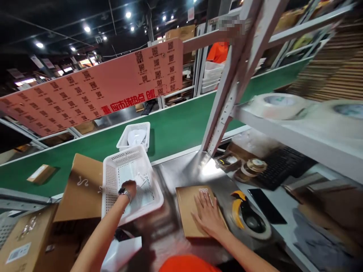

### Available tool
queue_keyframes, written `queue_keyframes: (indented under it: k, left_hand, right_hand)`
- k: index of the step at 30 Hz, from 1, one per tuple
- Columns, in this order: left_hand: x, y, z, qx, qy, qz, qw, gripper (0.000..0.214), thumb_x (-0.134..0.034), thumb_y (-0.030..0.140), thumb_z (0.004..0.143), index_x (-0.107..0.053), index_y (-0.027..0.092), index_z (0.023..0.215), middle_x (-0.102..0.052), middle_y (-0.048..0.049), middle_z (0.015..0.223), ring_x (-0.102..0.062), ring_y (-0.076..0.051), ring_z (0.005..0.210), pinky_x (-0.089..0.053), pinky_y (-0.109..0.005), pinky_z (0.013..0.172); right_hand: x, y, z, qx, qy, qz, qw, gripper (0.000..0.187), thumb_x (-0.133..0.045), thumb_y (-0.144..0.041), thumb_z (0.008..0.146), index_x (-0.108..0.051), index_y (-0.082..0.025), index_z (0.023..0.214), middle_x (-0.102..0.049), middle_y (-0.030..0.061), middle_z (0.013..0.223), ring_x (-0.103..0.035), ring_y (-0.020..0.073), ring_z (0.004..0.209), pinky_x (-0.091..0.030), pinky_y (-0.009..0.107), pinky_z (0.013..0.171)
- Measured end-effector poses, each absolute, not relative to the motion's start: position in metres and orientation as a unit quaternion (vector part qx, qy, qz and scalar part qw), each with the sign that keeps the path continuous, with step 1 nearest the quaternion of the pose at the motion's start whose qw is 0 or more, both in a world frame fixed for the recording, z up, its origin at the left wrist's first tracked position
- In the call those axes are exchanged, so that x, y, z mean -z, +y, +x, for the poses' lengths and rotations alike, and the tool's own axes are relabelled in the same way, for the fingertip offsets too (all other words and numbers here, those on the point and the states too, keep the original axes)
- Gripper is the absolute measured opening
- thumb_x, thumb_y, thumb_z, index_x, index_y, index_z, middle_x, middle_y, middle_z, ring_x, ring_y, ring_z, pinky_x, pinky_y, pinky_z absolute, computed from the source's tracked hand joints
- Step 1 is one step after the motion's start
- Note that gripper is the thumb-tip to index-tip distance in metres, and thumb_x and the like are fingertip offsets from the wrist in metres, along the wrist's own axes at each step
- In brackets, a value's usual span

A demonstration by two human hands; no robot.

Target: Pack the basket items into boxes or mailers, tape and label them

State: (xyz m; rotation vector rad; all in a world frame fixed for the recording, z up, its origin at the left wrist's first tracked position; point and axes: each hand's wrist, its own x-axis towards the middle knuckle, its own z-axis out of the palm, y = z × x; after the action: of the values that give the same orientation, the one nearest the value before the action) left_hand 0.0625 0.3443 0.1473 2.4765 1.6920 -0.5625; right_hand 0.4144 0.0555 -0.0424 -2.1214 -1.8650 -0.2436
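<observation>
My left hand (130, 189), with a watch on its wrist, reaches into a white perforated plastic basket (155, 196). Its fingers are curled, and a small white, partly see-through item (140, 180) lies right by them; whether they grip it is hard to make out. On the metal table, a closed cardboard box (185, 211) sits under my right hand (208, 213), which lies flat on its top with fingers stretched. Just right of the box is a tape dispenser (246, 217) with a yellow-orange handle and a roll of tape.
Behind the basket, a second white basket (121, 141) rests at the edge of the green conveyor (181, 121), which also carries a small box (41, 174). An open carton (82, 192) stands left. A metal post (224, 98), shelf tape rolls (279, 105), phone (267, 206) and keyboard (280, 166) are right.
</observation>
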Motion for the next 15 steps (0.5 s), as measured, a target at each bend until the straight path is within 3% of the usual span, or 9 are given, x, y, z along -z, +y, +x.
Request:
queue_keyframes:
  k: [3,6,10,13,15]
  left_hand:
    - [-0.158,0.325,0.049,0.183,0.557,0.807,0.069,0.043,-0.057,0.029,0.101,-0.078,0.003,0.128,-0.080,-0.0305,0.123,-0.080,-0.039,0.117,-0.063,-0.046,0.099]
    - [-0.163,0.304,0.043,0.180,0.559,0.805,0.082,0.051,-0.064,0.025,0.095,-0.071,0.007,0.142,-0.075,-0.0281,0.138,-0.077,-0.036,0.124,-0.060,-0.041,0.104]
    - [-0.164,0.284,0.043,0.181,0.577,0.791,0.090,0.053,-0.069,0.014,0.083,-0.074,0.005,0.135,-0.068,-0.0307,0.147,-0.075,-0.039,0.125,-0.059,-0.043,0.106]
    - [-0.166,0.280,0.041,0.181,0.576,0.790,0.104,0.047,-0.065,0.010,0.084,-0.076,0.003,0.129,-0.071,-0.0305,0.140,-0.077,-0.039,0.121,-0.059,-0.041,0.104]
    - [-0.166,0.279,0.040,0.176,0.571,0.794,0.111,0.046,-0.063,0.009,0.086,-0.075,0.004,0.130,-0.073,-0.0295,0.136,-0.077,-0.037,0.118,-0.059,-0.041,0.104]
  right_hand:
    - [0.032,0.062,0.419,0.047,-0.651,-0.746,0.134,0.076,-0.052,-0.053,0.104,-0.049,-0.016,0.170,-0.028,0.0204,0.185,-0.019,0.0423,0.174,-0.007,0.071,0.138]
    - [0.024,0.066,0.423,0.012,-0.650,-0.745,0.151,0.076,-0.055,-0.054,0.103,-0.052,-0.015,0.169,-0.028,0.0224,0.185,-0.021,0.0435,0.173,-0.007,0.072,0.138]
    - [0.016,0.051,0.426,-0.071,-0.708,-0.682,0.169,0.074,-0.056,-0.054,0.105,-0.047,-0.022,0.172,-0.030,0.0181,0.185,-0.024,0.0378,0.174,-0.014,0.068,0.140]
    - [0.009,0.015,0.417,-0.141,-0.772,-0.599,0.161,0.081,-0.063,-0.049,0.101,-0.039,-0.029,0.176,-0.028,0.0138,0.186,-0.023,0.0368,0.174,-0.017,0.068,0.140]
    - [0.003,-0.013,0.409,-0.167,-0.788,-0.571,0.160,0.089,-0.068,-0.036,0.095,-0.034,-0.030,0.177,-0.025,0.0129,0.186,-0.022,0.0372,0.174,-0.019,0.068,0.140]
